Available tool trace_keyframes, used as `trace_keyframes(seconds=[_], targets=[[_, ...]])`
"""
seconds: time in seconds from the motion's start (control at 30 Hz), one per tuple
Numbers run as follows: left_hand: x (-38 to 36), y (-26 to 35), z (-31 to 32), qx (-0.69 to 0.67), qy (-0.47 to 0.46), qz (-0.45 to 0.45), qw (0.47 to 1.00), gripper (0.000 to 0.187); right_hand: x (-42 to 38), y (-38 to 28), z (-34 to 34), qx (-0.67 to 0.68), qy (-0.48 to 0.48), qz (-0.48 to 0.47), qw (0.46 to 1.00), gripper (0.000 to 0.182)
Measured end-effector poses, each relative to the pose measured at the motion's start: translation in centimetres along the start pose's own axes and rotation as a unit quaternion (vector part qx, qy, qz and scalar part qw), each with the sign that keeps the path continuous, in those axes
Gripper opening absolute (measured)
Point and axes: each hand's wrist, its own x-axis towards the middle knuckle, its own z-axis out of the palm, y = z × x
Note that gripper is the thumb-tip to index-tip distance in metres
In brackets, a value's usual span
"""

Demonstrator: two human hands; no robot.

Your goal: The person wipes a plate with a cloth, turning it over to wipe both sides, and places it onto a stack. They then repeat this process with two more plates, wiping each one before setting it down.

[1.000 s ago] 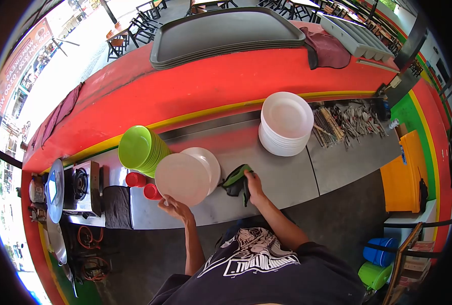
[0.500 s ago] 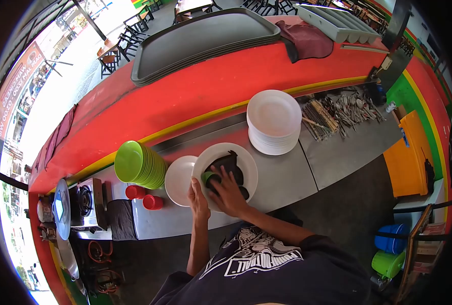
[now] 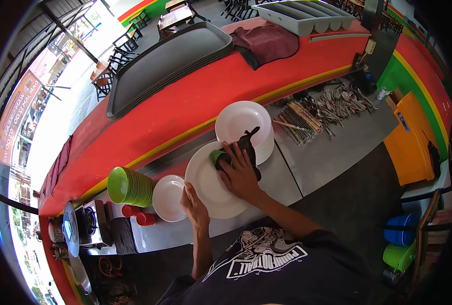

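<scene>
A white plate (image 3: 211, 188) is tilted above the metal counter, its lower left rim held by my left hand (image 3: 194, 207). My right hand (image 3: 242, 175) presses a black cloth (image 3: 247, 147) with a green part against the plate's upper right side, fingers wrapped over it. Behind the cloth stands a stack of white plates (image 3: 241, 119). To the left of the held plate, a white bowl (image 3: 169, 198) rests on the counter.
Green bowls (image 3: 129, 187) are stacked at left beside red cups (image 3: 145, 219) and a stove (image 3: 91, 223). Cutlery (image 3: 337, 104) lies at right. Black trays (image 3: 170, 63), a maroon cloth (image 3: 269, 43) and a grey cutlery holder (image 3: 307, 15) sit on the red ledge.
My right hand has moved with the cloth from the plate's middle to its upper right edge. The plate is tilted differently, and the whole view has turned and shifted.
</scene>
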Motion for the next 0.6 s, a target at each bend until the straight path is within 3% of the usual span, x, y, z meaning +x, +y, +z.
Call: trace_keyframes(seconds=[0.1,0.27,0.47,0.6], targets=[[-1.0,1.2,2.0,-0.045,0.023,-0.007,0.999,0.05,-3.0,0.7,-2.6,0.018,-0.038,0.019,0.999,0.036],[-2.0,1.4,3.9,-0.073,0.011,-0.026,0.997,0.054,-8.0,-0.2,-6.0,0.122,-0.173,-0.05,0.976,0.037],[-5.5,1.8,6.6,-0.107,0.052,-0.059,0.991,0.047,-6.3,0.5,-6.3,0.231,-0.226,-0.116,0.939,0.036],[-7.5,0.7,4.0,0.076,0.089,-0.033,0.993,0.049,-2.8,1.5,-3.8,0.235,-0.19,-0.137,0.943,0.035]])
